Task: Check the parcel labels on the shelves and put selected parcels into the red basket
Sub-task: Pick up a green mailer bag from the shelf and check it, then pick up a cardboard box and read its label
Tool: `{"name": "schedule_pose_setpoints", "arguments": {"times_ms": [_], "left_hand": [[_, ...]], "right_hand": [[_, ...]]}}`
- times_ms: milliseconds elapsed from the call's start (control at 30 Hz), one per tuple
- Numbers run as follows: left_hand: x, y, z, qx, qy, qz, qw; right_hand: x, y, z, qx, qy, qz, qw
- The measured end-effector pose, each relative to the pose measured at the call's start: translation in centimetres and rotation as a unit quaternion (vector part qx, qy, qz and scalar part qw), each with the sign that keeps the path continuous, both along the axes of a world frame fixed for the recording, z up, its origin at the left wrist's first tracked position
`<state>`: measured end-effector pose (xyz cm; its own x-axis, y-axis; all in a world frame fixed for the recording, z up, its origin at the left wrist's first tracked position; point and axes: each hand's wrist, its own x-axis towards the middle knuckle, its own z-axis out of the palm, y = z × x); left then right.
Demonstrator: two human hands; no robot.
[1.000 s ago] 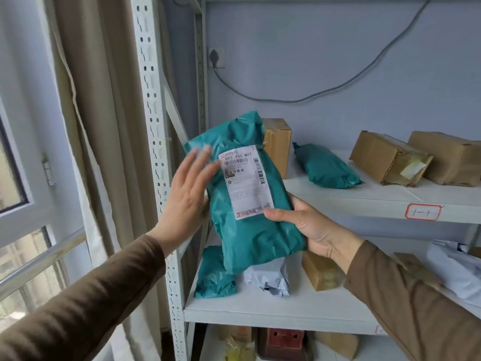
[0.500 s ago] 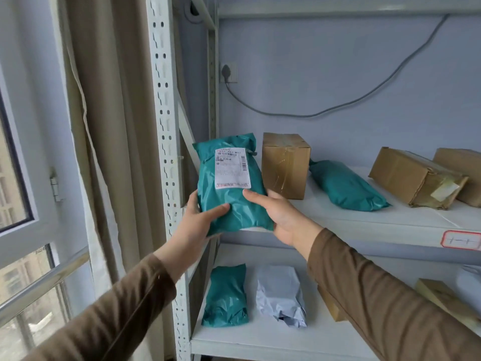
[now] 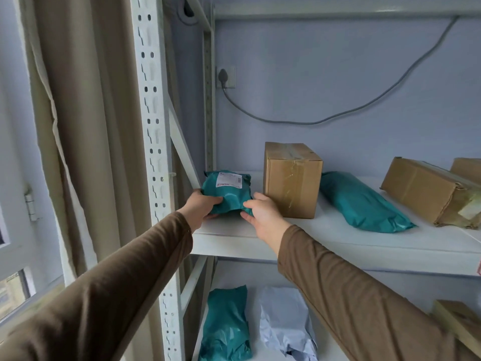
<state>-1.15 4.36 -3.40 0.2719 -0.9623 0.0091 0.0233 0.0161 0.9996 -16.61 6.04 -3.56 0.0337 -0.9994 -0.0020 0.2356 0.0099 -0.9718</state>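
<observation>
Teal parcel [image 3: 229, 191] now lowered onto shelf [image 3: 338, 241].

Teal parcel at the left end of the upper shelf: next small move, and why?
Probably let go and draw both hands back. The teal parcel appears to lie on the upper shelf beside the cardboard box, label up, with the left hand and right hand gripping its near edge. No red basket is in view.

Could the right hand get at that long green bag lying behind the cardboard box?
Probably not directly: the right hand grips the labelled green parcel, and the cardboard box stands between it and the long green bag.
</observation>
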Motion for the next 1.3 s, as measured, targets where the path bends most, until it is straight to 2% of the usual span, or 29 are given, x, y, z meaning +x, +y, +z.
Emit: {"name": "schedule_pose_setpoints", "arguments": {"times_ms": [167, 267, 333, 433, 500, 567, 600, 667, 733, 800, 1000, 1133, 1300], "left_hand": [[-0.3, -1.4, -0.5, 0.004, -0.088, 0.027, 0.996], [0.3, -1.7, -0.5, -0.005, -0.230, 0.084, 0.970], [0.1, -1.7, 0.2, -0.048, -0.318, 0.109, 0.940], [-2.0, -1.3, 2.5, -0.152, -0.364, 0.087, 0.915], [-4.2, -0.9, 4.2, -0.187, -0.312, 0.037, 0.931], [-6.7, -0.5, 5.7, -0.164, -0.213, -0.025, 0.963], [-7.9, -0.3, 6.3, -0.134, -0.173, -0.055, 0.974], [-10.1, 0.1, 7.2, -0.075, -0.112, -0.097, 0.986], [-11.6, -0.1, 7.4, -0.040, -0.041, -0.137, 0.989], [-12.5, -0.5, 7.2, -0.034, 0.009, -0.157, 0.987], [-13.2, 0.5, 6.4, -0.078, 0.018, -0.145, 0.986], [-13.9, 6.7, 5.4, -0.166, 0.046, -0.138, 0.975], [-15.5, 16.0, 1.6, -0.302, -0.009, -0.157, 0.940]], "right_hand": [[-0.5, 0.1, 0.0, -0.050, 0.120, 0.006, 0.991], [-2.2, 1.7, 0.5, -0.107, 0.172, -0.007, 0.979], [-3.7, 2.5, 0.9, -0.186, 0.207, -0.047, 0.959], [-6.4, 2.5, 2.1, -0.298, 0.236, -0.167, 0.910], [-8.3, 1.5, 3.2, -0.335, 0.225, -0.255, 0.879], [-10.2, 0.3, 4.3, -0.331, 0.204, -0.326, 0.862], [-10.9, -0.2, 4.7, -0.308, 0.197, -0.344, 0.865], [-12.1, -1.9, 5.5, -0.224, 0.165, -0.322, 0.905], [-12.8, -3.2, 5.9, -0.109, 0.119, -0.237, 0.958], [-13.2, -4.2, 5.7, -0.027, 0.077, -0.168, 0.982], [-13.3, -0.4, 5.9, -0.036, 0.054, -0.136, 0.989], [-14.1, 6.3, 5.2, -0.094, 0.007, -0.123, 0.988], [-16.6, 16.1, 2.4, -0.136, -0.068, -0.082, 0.985]]}}
